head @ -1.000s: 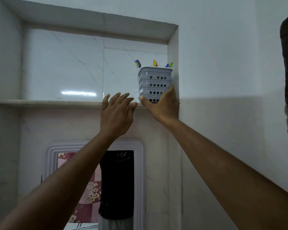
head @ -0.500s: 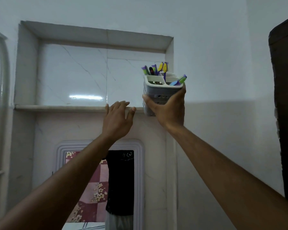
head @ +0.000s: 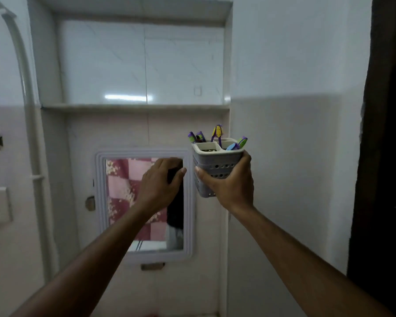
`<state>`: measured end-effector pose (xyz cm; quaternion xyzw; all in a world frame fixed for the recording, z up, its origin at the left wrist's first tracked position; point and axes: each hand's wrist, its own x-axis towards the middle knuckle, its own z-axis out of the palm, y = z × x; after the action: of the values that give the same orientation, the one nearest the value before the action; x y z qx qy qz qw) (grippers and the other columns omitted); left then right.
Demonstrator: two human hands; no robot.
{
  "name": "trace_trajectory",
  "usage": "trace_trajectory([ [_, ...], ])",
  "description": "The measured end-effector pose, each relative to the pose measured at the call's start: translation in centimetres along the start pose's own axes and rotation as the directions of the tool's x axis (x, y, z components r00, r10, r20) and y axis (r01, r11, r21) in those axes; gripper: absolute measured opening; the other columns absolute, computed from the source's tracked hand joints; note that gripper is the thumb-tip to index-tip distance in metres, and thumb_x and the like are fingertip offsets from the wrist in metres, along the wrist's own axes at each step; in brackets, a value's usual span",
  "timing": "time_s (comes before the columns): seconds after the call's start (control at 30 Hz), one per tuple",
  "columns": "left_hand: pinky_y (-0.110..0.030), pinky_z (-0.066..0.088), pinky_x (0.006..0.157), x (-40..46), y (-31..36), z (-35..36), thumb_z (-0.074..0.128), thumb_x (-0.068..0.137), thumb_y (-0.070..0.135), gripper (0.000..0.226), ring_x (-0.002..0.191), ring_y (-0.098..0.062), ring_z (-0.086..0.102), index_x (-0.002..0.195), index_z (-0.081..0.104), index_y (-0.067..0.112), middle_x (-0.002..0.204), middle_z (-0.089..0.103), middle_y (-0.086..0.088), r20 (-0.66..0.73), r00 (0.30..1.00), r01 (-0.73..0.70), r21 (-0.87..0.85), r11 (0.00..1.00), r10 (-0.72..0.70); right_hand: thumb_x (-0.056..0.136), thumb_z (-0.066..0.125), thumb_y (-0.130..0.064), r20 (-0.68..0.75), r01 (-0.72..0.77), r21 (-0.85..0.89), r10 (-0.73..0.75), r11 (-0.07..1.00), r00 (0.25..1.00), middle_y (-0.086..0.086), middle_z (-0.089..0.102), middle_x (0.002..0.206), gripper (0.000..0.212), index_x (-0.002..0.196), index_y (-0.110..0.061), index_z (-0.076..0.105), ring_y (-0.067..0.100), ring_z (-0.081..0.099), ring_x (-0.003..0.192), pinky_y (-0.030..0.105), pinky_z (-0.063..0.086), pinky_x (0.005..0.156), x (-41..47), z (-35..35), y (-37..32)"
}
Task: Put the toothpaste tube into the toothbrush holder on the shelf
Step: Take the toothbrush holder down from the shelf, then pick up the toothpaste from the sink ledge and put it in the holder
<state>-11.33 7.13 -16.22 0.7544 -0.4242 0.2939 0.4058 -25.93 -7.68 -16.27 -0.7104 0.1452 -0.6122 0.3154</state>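
- Reached out with both bare forearms, rising from the bottom edge.
- Gripped the holder (head: 215, 167) in the right hand (head: 232, 188), thumb across the front wall and fingers wrapped round the far side; kept it nearly upright, in the air and well below the shelf (head: 135, 108).
- Curled the left hand (head: 158, 184) loosely just beside the holder, apart from it, with the back toward the camera; showed nothing in it, though could not tell for sure, with the palm hidden and a dark reflection behind the fingers.
- Carried several toothbrushes (head: 218, 133) in the rear compartments and over the right rim; left the front-left compartment (head: 206, 146) free of any brush, with only small specks at its bottom.
- Found no toothpaste tube anywhere in view: not in either hand as far as seen, not in the holder, not on the shelf.
- Faced a framed mirror (head: 99, 202) on the wall behind the hands, under the shelf.
- Left the shelf bare, with no holder on it.
- Judged the task early: holder off the shelf and in hand, tube yet to be fetched and dropped in, probably into the free compartment, and the holder yet to go back up.
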Motion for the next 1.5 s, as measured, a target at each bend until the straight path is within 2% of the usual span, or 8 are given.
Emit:
trace_trajectory([
  [0.17,-0.042,0.050,0.106,-7.9,-1.4,1.9,0.056,0.102,0.059,0.063,0.136,-0.024,0.056,0.151,0.051,0.021,0.153,0.056,-0.008,0.129,0.986,0.107,-0.014,0.994,-0.104,0.053,0.091,-0.083,0.104,-0.154,-0.029,0.156,0.988,0.982,-0.003,0.067,0.142,0.126,0.151,-0.022,0.042,0.022,0.072,0.122,0.045,0.064,0.094,-7.0,-1.3,2.4],
  [0.57,-0.036,0.054,0.097,-25.6,-9.1,5.5,0.066,0.101,0.049,0.048,0.117,-0.018,0.068,0.133,0.069,0.013,0.133,0.071,-0.005,0.292,0.868,0.435,-0.058,0.899,-0.401,0.045,0.084,-0.080,0.317,-0.438,-0.176,0.472,0.882,0.823,-0.003,0.070,0.138,0.120,0.143,-0.021,0.047,0.027,0.072,0.122,0.049,0.060,0.099,-23.0,0.0,9.6],
  [0.97,-0.030,0.047,0.081,-37.6,-27.6,8.6,0.064,0.103,0.022,0.023,0.089,-0.021,0.068,0.119,0.073,0.009,0.110,0.076,-0.007,0.486,0.629,0.615,0.168,0.771,-0.607,0.048,0.089,-0.080,0.310,-0.549,-0.433,0.690,0.715,0.654,0.005,0.068,0.136,0.120,0.146,-0.024,0.050,0.031,0.068,0.125,0.052,0.061,0.099,-35.3,7.9,18.4],
  [1.07,-0.039,0.054,0.089,-39.9,-31.7,9.8,0.065,0.096,0.023,0.027,0.104,-0.032,0.070,0.119,0.074,0.011,0.118,0.075,-0.009,0.630,0.558,0.462,0.304,0.833,-0.540,0.045,0.087,-0.083,0.281,-0.568,-0.500,0.743,0.653,0.607,0.004,0.068,0.141,0.125,0.148,-0.023,0.048,0.032,0.069,0.127,0.052,0.061,0.098,-37.6,9.1,20.2],
  [1.17,-0.041,0.054,0.099,-41.2,-34.4,11.1,0.074,0.094,0.018,0.044,0.119,-0.026,0.066,0.137,0.066,0.017,0.138,0.067,-0.006,0.810,0.436,0.082,0.397,0.914,-0.391,0.045,0.088,-0.083,0.267,-0.565,-0.555,0.774,0.611,0.574,0.005,0.068,0.144,0.129,0.150,-0.022,0.045,0.033,0.069,0.128,0.050,0.062,0.097,-39.5,9.9,21.9],
  [1.3,-0.043,0.042,0.114,-42.2,-36.4,12.4,0.072,0.092,0.016,0.054,0.138,-0.027,0.052,0.144,0.061,0.025,0.147,0.056,-0.002,0.898,0.307,-0.327,0.409,0.852,-0.314,0.050,0.098,-0.070,0.271,-0.556,-0.599,0.799,0.576,0.536,0.005,0.068,0.144,0.124,0.150,-0.021,0.045,0.034,0.069,0.128,0.048,0.061,0.096,-41.6,10.4,24.4],
  [1.43,-0.047,0.038,0.113,-42.6,-37.6,13.0,0.071,0.091,0.016,0.050,0.132,-0.027,0.053,0.139,0.060,0.022,0.141,0.059,-0.003,0.903,0.364,-0.534,0.404,0.743,-0.229,0.048,0.105,-0.057,0.271,-0.586,-0.566,0.802,0.580,0.532,0.003,0.064,0.138,0.121,0.145,-0.019,0.044,0.030,0.068,0.125,0.045,0.061,0.095,-42.9,11.1,25.9],
  [1.5,-0.052,0.033,0.115,-43.3,-38.1,12.8,0.068,0.092,0.017,0.048,0.129,-0.029,0.056,0.139,0.057,0.021,0.136,0.065,-0.004,0.879,0.416,-0.528,0.442,0.725,-0.233,0.049,0.109,-0.051,0.280,-0.599,-0.538,0.796,0.593,0.537,0.002,0.061,0.139,0.124,0.147,-0.014,0.042,0.027,0.067,0.126,0.042,0.061,0.096,-43.6,11.3,26.2],
])
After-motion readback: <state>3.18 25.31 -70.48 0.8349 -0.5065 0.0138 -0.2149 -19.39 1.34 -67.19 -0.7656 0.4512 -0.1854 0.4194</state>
